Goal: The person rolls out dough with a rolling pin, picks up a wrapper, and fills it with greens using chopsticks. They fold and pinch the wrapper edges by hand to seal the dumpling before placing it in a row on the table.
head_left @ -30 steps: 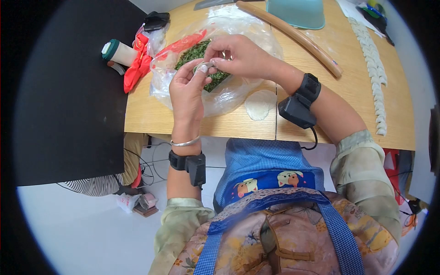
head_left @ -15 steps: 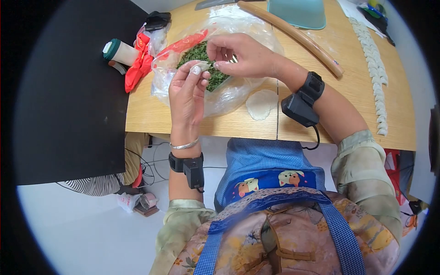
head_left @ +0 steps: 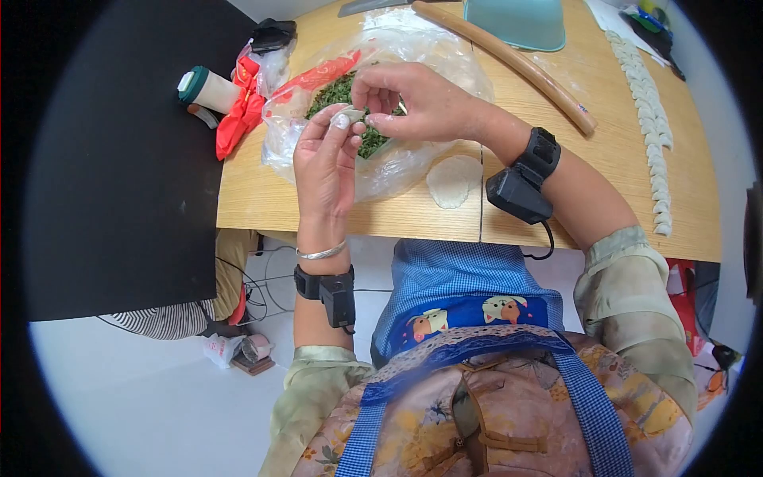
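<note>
Between the thumb and fingers of my left hand (head_left: 328, 151) is a small folded piece of dough (head_left: 353, 115). My right hand (head_left: 413, 99) is at its right, fingers curled, with the fingertips at or very near the dough's edge; whether they pinch it is too small to tell. Behind and below both hands lies chopped green filling (head_left: 330, 94) on a crumpled clear plastic bag (head_left: 389, 179). One flat round wrapper (head_left: 454, 181) rests on the wooden table just right of the bag.
A long rolling pin (head_left: 509, 67) lies diagonally beside a pale blue tray (head_left: 515, 24). Overlapping rows of folded dumplings (head_left: 652, 123) run down the right side. At the left are a green-lidded cup (head_left: 211, 90) and a red bag (head_left: 241, 119). The table's front edge is near my forearms.
My right hand has shifted slightly left and its fingertips are closer to the dough. My left hand is almost where it was, still holding the dough.
</note>
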Tool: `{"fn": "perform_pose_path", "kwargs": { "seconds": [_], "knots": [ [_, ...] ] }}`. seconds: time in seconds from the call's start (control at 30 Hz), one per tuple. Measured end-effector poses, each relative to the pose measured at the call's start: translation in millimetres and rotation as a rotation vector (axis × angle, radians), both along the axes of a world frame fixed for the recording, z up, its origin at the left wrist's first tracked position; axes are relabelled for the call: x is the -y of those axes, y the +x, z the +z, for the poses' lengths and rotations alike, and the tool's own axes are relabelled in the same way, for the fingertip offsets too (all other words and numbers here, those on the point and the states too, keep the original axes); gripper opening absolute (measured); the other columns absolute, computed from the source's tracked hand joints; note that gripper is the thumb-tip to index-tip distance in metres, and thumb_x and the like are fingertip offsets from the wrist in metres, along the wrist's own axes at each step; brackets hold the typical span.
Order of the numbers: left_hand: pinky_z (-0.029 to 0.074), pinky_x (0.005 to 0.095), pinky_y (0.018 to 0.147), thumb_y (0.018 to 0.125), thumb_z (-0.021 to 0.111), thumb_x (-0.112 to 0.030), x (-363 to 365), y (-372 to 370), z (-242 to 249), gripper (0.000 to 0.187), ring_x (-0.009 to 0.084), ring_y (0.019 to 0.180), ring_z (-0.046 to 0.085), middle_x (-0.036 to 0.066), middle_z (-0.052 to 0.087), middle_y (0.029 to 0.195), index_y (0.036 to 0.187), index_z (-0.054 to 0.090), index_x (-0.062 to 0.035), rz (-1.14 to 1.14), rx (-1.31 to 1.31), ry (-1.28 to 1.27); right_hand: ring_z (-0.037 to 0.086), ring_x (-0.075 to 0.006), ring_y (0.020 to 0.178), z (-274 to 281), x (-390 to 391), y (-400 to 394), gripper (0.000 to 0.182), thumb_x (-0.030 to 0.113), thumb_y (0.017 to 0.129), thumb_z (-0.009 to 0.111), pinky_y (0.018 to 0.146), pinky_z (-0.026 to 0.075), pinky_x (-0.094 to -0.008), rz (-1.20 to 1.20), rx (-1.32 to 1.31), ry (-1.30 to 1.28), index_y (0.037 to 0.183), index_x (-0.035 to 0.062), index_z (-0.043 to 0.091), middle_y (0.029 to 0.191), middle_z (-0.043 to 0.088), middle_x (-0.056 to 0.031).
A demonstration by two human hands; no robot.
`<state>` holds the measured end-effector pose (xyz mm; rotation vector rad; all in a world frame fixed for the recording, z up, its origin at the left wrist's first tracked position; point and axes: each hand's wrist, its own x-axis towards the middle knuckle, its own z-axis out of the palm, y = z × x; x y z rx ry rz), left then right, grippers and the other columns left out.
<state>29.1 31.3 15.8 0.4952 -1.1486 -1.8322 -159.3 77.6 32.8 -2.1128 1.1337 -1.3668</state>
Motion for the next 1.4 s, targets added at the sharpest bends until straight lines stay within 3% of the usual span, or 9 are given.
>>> {"fn": "perform_pose_path", "kwargs": {
  "seconds": [0.5,0.57,0.9,1.1,1.2,1.4],
  "knots": [
    [0.054,0.0202,0.073,0.090,0.065,-0.002,-2.7,-4.0,0.6,0.022,0.0111,0.082,0.063,0.007,0.064,0.098,0.112,0.058,0.0005,0.091,0.007,-0.005,0.053,-0.0105,0.069,1.3,-1.6,-0.4,0.016,0.011,0.079,0.062,0.064,0.046,-0.0262,0.038,0.080,0.053,0.092,0.0028,0.058,0.073,0.054,-0.0023],
    [0.054,0.0198,0.072,0.090,0.064,-0.002,-2.0,-3.0,1.0,0.021,0.0107,0.082,0.063,0.006,0.064,0.097,0.111,0.058,0.0000,0.067,-0.022,0.017,0.052,-0.0108,0.069,1.1,-0.8,-2.6,0.017,0.014,0.082,0.064,0.064,0.045,-0.0265,-0.003,-0.056,0.059,0.091,0.0026,0.056,0.073,0.053,-0.0024],
    [0.054,0.0196,0.073,0.090,0.064,-0.002,-3.3,-1.9,-0.4,0.020,0.0104,0.083,0.063,0.006,0.065,0.096,0.110,0.059,-0.0005,0.045,-0.020,0.008,0.051,-0.0141,0.067,0.3,-2.0,0.4,0.018,0.017,0.088,0.064,0.062,0.044,-0.0284,0.000,-0.087,0.033,0.089,0.0003,0.057,0.073,0.053,-0.0059],
    [0.052,0.0215,0.077,0.092,0.062,-0.004,-2.8,0.7,-0.9,0.020,0.0114,0.087,0.061,0.006,0.064,0.104,0.112,0.059,-0.0013,0.016,0.011,-0.065,0.052,-0.0161,0.066,-3.8,1.4,1.1,0.017,0.015,0.088,0.063,0.062,0.045,-0.0298,0.016,-0.082,-0.051,0.091,0.0000,0.059,0.075,0.055,-0.0069],
    [0.051,0.0231,0.079,0.092,0.062,-0.003,-2.1,1.9,-1.1,0.020,0.0119,0.089,0.061,0.006,0.064,0.105,0.112,0.059,-0.0017,0.004,0.017,-0.077,0.052,-0.0155,0.066,-1.8,0.1,1.8,0.016,0.016,0.087,0.064,0.062,0.045,-0.0300,-0.005,-0.105,-0.118,0.090,0.0005,0.058,0.074,0.054,-0.0062],
    [0.051,0.0255,0.081,0.092,0.062,-0.003,-2.5,4.5,-0.4,0.019,0.0123,0.090,0.061,0.006,0.064,0.105,0.111,0.060,-0.0019,-0.038,0.014,-0.122,0.051,-0.0138,0.064,2.4,-3.2,-0.9,0.021,0.018,0.086,0.066,0.060,0.044,-0.0281,0.030,-0.101,-0.002,0.081,0.0019,0.054,0.070,0.051,-0.0045]
  ]
}}
